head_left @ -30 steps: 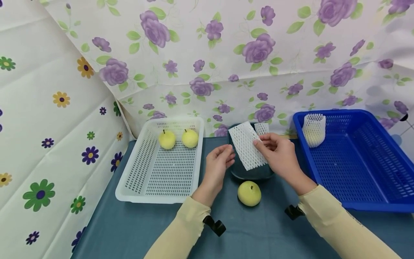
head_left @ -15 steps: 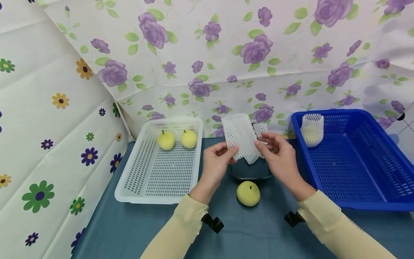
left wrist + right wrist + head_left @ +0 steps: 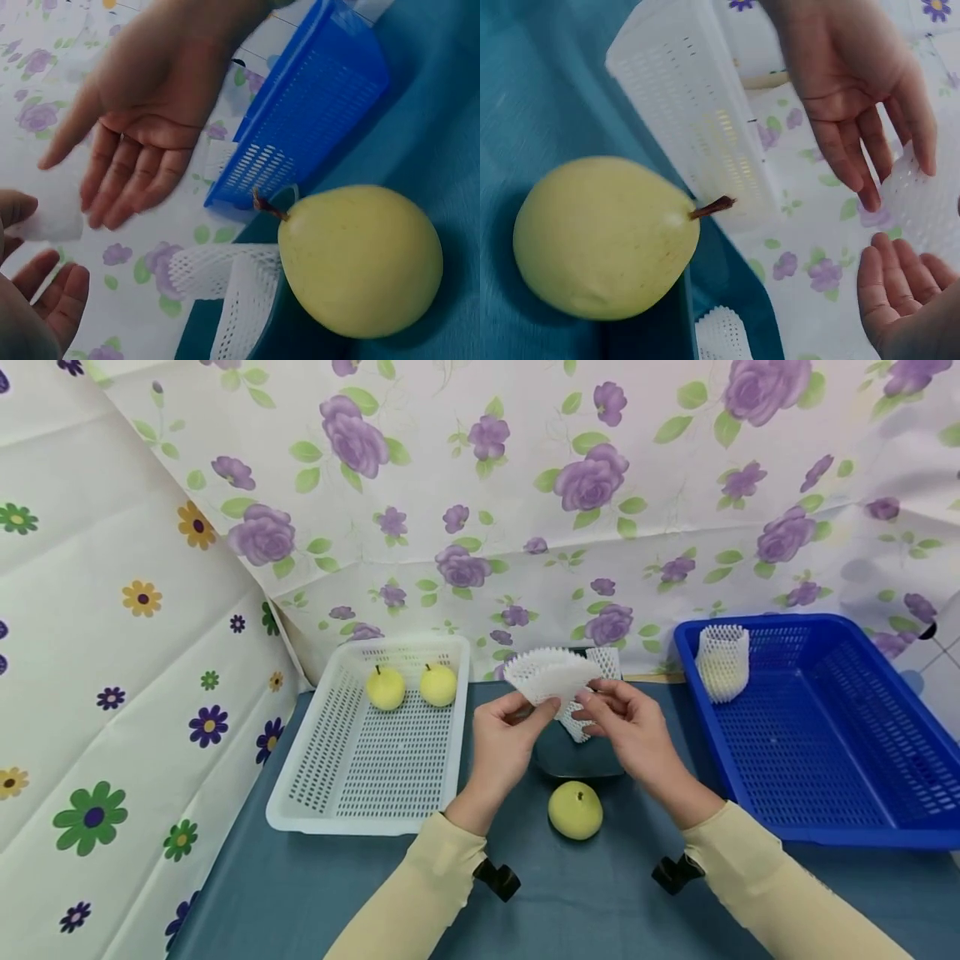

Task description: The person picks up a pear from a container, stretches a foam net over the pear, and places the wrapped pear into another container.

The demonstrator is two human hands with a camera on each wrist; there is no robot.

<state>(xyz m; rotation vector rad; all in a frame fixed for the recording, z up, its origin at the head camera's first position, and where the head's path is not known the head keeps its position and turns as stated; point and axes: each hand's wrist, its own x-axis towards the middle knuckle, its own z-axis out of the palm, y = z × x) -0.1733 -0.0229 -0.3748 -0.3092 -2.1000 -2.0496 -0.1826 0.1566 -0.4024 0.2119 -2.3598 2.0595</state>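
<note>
My left hand pinches a white foam fruit net between thumb and fingers, above a dark dish. The net is bent toward me, its end fanned out. My right hand is close at the net's right side; in the left wrist view that right hand has straight fingers and a spread thumb, with nothing in it. More foam nets lie in the dish. A yellow-green pear sits on the table before the dish, its stem plain in the right wrist view.
To the left stands a white basket with two pears at its back. A blue basket on the right holds a netted pear in its far left corner. Flowered sheeting hangs behind the blue-green tablecloth.
The left hand has taken hold of a foam net and tipped it toward me. The right hand has let go of the net it held, which now lies lower, over the dish.
</note>
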